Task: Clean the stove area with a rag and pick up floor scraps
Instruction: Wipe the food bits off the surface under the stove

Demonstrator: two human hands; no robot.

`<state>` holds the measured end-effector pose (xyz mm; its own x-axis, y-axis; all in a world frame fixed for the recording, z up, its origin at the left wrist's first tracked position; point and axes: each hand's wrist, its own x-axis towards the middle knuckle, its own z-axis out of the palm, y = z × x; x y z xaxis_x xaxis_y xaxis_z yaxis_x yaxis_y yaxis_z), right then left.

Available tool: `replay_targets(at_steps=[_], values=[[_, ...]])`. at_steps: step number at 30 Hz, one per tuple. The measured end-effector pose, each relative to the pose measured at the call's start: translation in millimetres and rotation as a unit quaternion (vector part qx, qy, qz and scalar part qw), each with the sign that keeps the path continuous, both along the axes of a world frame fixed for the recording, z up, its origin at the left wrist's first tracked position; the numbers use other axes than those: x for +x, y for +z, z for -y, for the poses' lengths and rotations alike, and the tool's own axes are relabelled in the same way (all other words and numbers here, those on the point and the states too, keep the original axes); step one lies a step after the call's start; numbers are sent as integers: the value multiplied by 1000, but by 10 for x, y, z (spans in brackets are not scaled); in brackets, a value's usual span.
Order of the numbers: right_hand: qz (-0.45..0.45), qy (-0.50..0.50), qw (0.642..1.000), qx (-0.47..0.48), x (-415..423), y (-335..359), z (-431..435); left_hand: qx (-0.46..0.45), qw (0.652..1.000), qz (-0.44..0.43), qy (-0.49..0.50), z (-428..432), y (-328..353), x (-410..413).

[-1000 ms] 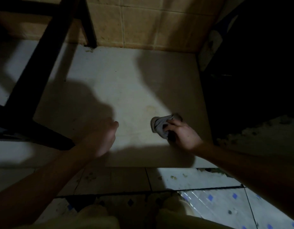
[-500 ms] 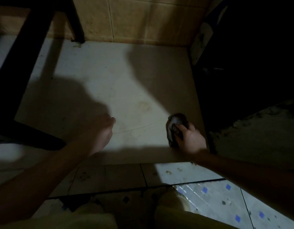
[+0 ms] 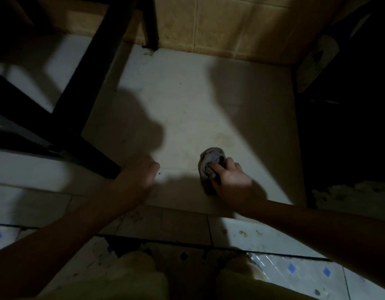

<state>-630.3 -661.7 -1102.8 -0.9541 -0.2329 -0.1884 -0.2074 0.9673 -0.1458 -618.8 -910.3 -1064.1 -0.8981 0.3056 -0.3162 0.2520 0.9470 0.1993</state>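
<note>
A bunched grey rag lies pressed on the pale slab under my right hand, whose fingers are closed over it. My left hand hovers in shadow at the slab's near edge, left of the rag, its fingers curled with nothing visible in them. A faint yellowish stain marks the slab just beyond the rag. Small brown scraps lie on the floor tiles below the slab's edge, near my right forearm.
A black metal frame crosses the left side, one leg standing at the tan tiled wall. A dark unlit mass borders the slab on the right. White floor tiles with blue diamonds lie near my knees.
My right hand has slid the rag back toward the left across the slab after moving right. My left hand stays at the near edge. The view has shifted right.
</note>
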Motion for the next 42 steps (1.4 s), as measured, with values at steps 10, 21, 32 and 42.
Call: replay_targets(at_steps=[10, 21, 32, 42], values=[[-45, 120, 991, -43, -141, 39, 742, -67, 995, 68, 40, 306, 35, 445], [-88, 276, 954, -83, -259, -31, 1042, -61, 995, 46, 70, 562, -12, 599], [57, 463, 884, -32, -463, -91, 782, -80, 994, 49, 47, 418, -38, 473], [32, 218, 974, -59, -988, -20, 961, -81, 995, 39, 39, 445, -96, 501]])
